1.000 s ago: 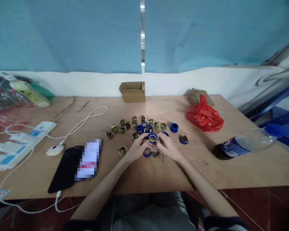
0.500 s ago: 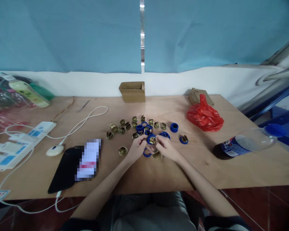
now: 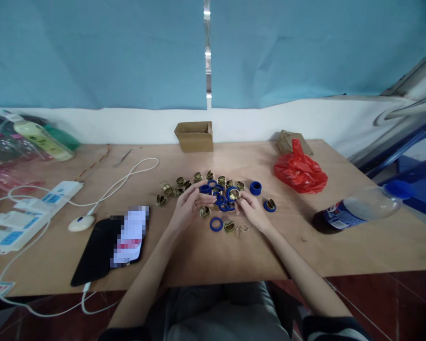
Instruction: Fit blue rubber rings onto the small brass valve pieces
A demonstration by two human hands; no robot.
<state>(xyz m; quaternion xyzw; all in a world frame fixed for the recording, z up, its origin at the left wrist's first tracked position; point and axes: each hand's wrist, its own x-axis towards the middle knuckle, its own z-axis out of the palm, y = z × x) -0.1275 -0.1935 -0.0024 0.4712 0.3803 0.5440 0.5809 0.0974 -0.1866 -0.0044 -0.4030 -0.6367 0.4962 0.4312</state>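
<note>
My right hand pinches a round brass-coloured fitting with a blue ring around it, held over the middle of the pile. My left hand is open, its fingers stretched toward several loose blue rings, holding nothing that I can see. Nearest me lie a single blue ring, a brass fitting and some thin wire rings. Several more brass fittings are scattered beyond my left hand. To the right stand stacked blue rings and a fitting seated in a blue ring.
An open cardboard box stands against the wall. On the right are a red plastic bag and a cola bottle lying on its side. A phone, a black pad and a power strip with cables occupy the left.
Both hands were together at the ringed fitting. My left hand has let go and moved left, its fingers opening. My right hand has carried the fitting slightly up and right.
</note>
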